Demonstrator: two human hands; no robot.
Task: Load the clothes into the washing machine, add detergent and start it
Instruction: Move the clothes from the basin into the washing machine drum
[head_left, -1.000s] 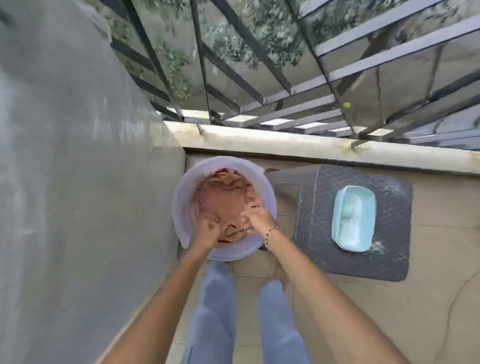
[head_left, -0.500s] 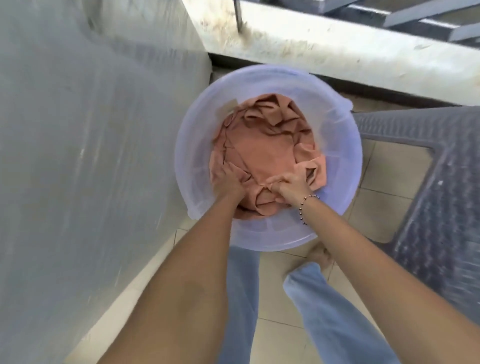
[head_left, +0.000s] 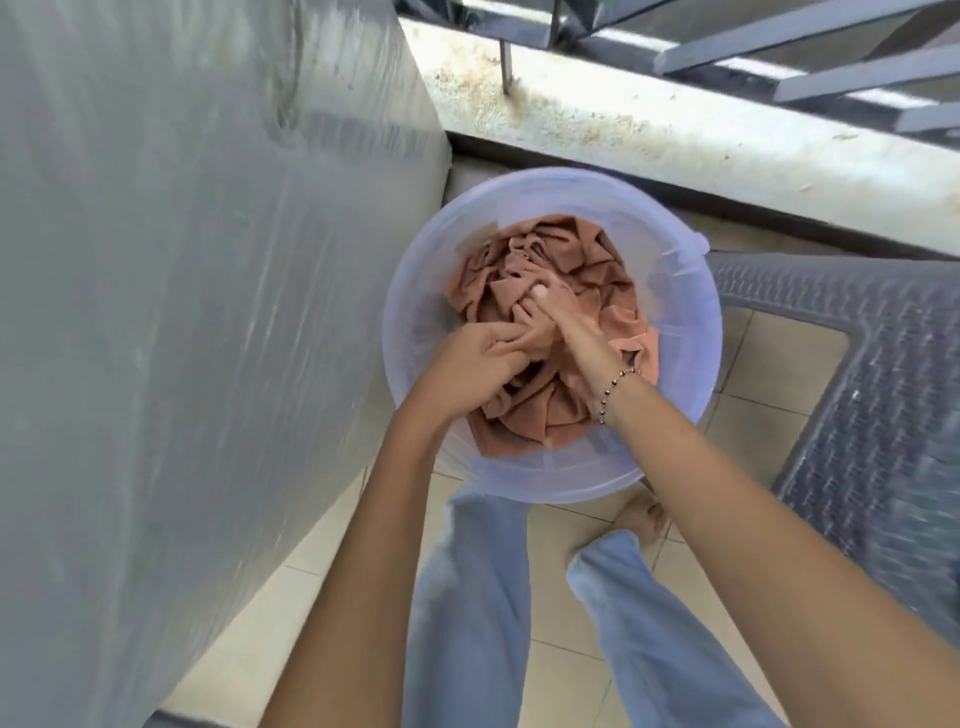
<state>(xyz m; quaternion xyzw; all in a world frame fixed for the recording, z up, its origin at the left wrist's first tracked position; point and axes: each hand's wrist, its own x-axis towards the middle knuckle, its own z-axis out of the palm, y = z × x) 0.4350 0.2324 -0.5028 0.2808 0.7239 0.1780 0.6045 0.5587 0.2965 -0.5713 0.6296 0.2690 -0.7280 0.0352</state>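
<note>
Bunching between the fingers (head_left: 500, 339), pink cloth (head_left: 527, 415)

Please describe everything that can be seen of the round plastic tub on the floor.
The tub is round, of pale lilac translucent plastic with a thick rim. It stands upright on the tiled floor, between a grey cover on its left and a dark textured stool on its right. Crumpled salmon-pink cloth fills its bottom. The left hand and the right hand reach inside and grip the cloth.
</note>
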